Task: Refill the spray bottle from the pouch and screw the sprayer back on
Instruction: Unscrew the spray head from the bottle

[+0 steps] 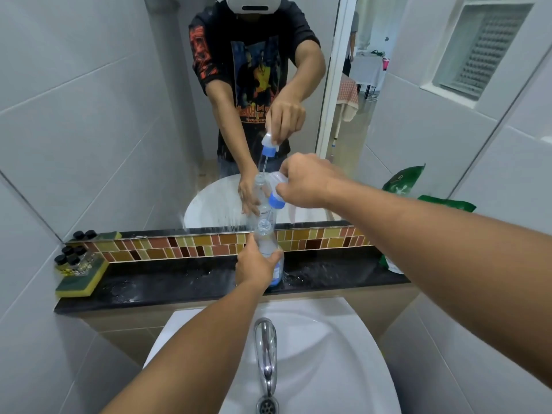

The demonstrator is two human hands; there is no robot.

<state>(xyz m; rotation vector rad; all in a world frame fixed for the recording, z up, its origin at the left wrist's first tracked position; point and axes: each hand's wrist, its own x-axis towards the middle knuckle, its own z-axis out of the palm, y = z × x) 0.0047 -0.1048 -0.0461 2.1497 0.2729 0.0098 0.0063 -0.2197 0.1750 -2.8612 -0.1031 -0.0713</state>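
Sprayer [276, 194] in right hand [304, 180], above bottle [267, 246].

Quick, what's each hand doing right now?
Left hand: closed around the spray bottle on the ledge.
Right hand: closed on the sprayer, above the bottle's neck.

— What is placed on the ledge [179, 282] behind the sink [313, 339]?

— At its centre the bottle [270, 249] is stood upright, gripped by the left hand [257, 268]. Directly above its open neck the sprayer [276, 195] is held in the right hand [307, 182].

— And at the ends?

— At the far left a sponge [80, 282] is laid, with small jars [71, 259] set on it. At the far right the pouch [400, 186] is leaned against the mirror [119, 115].
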